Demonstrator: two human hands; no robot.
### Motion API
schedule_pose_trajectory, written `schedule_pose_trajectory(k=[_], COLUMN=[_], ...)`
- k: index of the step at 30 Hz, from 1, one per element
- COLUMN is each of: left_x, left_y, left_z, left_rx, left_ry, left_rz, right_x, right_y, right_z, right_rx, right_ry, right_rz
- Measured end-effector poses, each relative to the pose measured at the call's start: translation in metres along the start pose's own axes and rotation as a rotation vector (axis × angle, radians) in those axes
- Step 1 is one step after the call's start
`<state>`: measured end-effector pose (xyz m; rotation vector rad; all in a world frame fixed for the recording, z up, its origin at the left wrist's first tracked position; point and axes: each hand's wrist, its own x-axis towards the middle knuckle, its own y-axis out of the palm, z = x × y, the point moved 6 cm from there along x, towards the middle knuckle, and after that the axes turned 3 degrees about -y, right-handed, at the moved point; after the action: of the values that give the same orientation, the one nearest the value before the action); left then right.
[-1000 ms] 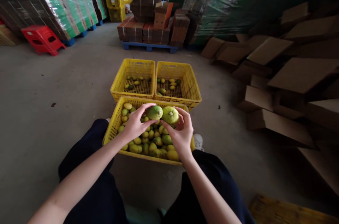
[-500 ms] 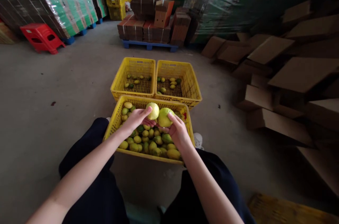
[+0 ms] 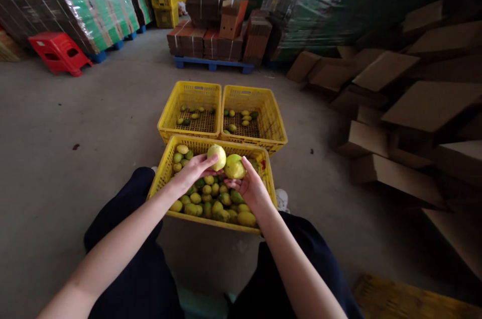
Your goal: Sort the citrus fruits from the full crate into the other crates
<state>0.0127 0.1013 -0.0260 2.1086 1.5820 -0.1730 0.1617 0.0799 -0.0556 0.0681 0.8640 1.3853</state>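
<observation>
Over the near yellow crate [image 3: 211, 224], my left hand [image 3: 198, 168] is closed on a pale yellow lemon [image 3: 217, 157], thumb across its near side. Close beside it, my right hand [image 3: 251, 183] grips a greener lemon [image 3: 234, 167] between thumb and fingers; a small dark spot shows on its skin. The two held lemons almost meet. Below them lie many yellow and green lemons [image 3: 206, 198], partly hidden by my hands and wrists.
Two more yellow crates, left [image 3: 169, 103] and right [image 3: 276, 108], stand just beyond with several lemons in each. Cardboard boxes [image 3: 399, 178] are heaped to the right. A red stool [image 3: 60, 52] stands far left, and a blue pallet [image 3: 213, 65] bears flattened cartons [image 3: 222, 47].
Both lemons have been turned slightly in my fingers, and a dark spot now shows on the greener one. My right fingers have loosened and shifted underneath. The crates have not moved.
</observation>
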Motion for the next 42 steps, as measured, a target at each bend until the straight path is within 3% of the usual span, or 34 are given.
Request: schedule_pose_trajectory(k=[4,8,13,17,22,29,35,39,42], left_x=[-0.002,-0.002,-0.001,-0.003,-0.001,0.003,0.003,0.006,0.006], left_y=[0.0,0.004,0.003,0.01,0.015,0.008,0.01,0.003,0.0], left_z=[-0.007,-0.007,-0.005,-0.004,-0.005,0.003,0.005,0.01,0.014], left_rx=[-0.039,-0.122,-0.377,-0.477,-0.478,-0.485,-0.446,-0.487,-0.488], left_ry=[0.069,0.081,0.01,-0.064,0.048,0.018,-0.005,-0.103,-0.173], left_rz=[-0.008,0.145,0.177,0.191,0.214,0.107,0.125,-0.003,-0.065], right_x=[0.0,-0.004,-0.009,-0.01,-0.01,-0.013,-0.006,0.0,0.002], right_y=[-0.001,0.005,0.01,0.011,0.01,0.01,-0.001,-0.007,-0.013], right_z=[0.007,0.014,0.02,0.017,0.016,0.014,0.011,0.008,0.006], right_rx=[0.085,0.142,0.206,0.201,0.236,0.39,0.475,0.391,0.393], right_ry=[-0.08,-0.139,-0.182,-0.157,-0.201,-0.137,-0.145,-0.058,-0.028], right_rz=[0.006,0.123,0.187,0.167,0.101,0.004,-0.125,-0.111,-0.185])
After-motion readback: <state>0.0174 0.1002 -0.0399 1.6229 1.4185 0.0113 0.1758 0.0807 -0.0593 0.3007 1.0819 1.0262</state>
